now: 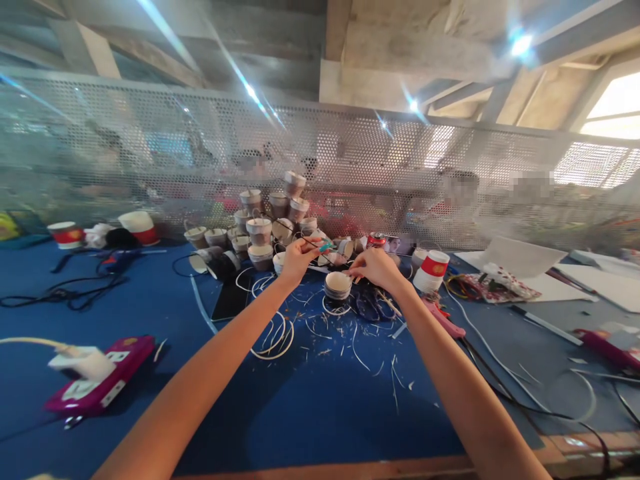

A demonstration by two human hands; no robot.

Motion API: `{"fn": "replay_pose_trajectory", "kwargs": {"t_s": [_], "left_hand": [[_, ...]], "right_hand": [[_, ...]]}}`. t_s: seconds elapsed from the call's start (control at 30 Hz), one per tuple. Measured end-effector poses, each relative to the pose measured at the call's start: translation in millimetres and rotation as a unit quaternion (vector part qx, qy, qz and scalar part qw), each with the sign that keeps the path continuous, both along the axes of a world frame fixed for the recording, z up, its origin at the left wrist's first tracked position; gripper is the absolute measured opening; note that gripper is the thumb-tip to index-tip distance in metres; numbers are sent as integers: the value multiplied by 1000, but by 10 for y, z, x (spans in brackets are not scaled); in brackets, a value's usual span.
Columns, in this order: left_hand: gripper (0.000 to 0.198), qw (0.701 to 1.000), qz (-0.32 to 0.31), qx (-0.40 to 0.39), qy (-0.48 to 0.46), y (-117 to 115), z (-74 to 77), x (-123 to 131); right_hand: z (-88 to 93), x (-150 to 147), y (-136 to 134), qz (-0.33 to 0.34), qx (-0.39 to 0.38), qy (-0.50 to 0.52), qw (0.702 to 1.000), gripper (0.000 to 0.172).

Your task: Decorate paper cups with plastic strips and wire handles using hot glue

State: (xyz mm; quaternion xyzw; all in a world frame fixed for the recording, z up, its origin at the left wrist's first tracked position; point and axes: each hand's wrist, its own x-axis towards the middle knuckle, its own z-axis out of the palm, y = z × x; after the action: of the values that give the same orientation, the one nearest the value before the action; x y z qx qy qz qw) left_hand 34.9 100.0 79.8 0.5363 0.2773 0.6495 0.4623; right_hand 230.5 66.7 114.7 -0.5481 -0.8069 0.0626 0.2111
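Note:
My left hand (pixel 297 260) is raised over the middle of the table, its fingers closed around a small teal thing (pixel 325 247) whose kind I cannot make out. Just to its right, my right hand (pixel 376 268) has its fingertips pinched together beside the rim of a small whitish cup-shaped pot (pixel 338 285). Whatever those fingertips hold is too small to tell. The little pot stands upright on the blue table. Behind my left hand, several similar small pots with wire loops (pixel 260 232) are piled up, some lying on their sides.
Coils of white cord (pixel 273 337) and scattered clippings lie before the pot. A red-and-white paper cup (pixel 432 272), a red can (pixel 376 240) and pink-handled pliers (pixel 445 320) are at right. A purple power strip (pixel 107 377) lies left. Perforated metal screen (pixel 350 153) stands behind.

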Motion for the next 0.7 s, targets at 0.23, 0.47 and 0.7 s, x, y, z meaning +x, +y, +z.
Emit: {"fn": "replay_pose_trajectory", "kwargs": {"t_s": [0.23,0.47,0.7], "left_hand": [[40,999,9,-15,-28,10,-37,-19],[41,999,16,-27,-22,71,-115,3],[38,999,18,-23,-21,65,-127,9]], "right_hand": [[-28,-153,111,-64,41,-2,997,19],[-62,-90,131,-25,57,7,998,19],[-21,-70,114,-16,38,-19,999,8]]}}
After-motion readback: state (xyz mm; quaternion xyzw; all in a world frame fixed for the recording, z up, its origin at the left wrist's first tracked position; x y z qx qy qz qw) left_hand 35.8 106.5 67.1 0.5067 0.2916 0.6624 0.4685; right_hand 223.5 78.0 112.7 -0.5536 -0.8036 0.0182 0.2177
